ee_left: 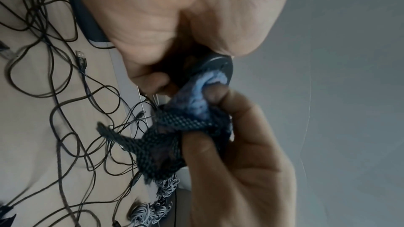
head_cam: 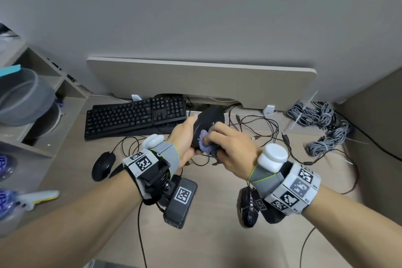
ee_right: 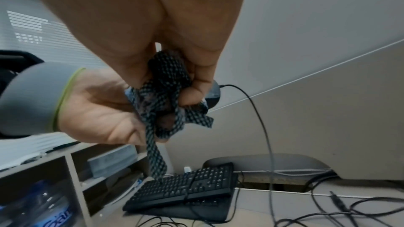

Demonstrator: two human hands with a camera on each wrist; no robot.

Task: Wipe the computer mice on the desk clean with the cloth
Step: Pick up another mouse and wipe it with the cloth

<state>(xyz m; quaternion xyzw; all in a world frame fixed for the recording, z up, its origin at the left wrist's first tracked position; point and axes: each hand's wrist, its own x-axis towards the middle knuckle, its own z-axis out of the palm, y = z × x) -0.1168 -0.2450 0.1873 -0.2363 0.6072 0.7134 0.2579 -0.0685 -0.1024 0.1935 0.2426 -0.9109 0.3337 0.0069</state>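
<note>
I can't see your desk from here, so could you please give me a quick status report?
Left hand grips black mouse, lifted off desk. Right hand presses cloth on it. Two mice wait. Loose cables below.

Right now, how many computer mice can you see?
3: one mouse held up in the left hand, one black mouse lying left of that wrist, one patterned mouse under the right wrist. Others may be hidden.

Right hand [ee_right: 153, 37] has its fingers bunched around a dark checkered cloth [ee_right: 166, 103], pressing it onto a black mouse [ee_right: 215, 94] held up by the left hand [ee_right: 96, 108]. The mouse's cable [ee_right: 262, 127] drops toward a black keyboard [ee_right: 186, 191] lying near the desk's [ee_right: 273, 213] back edge.
</note>
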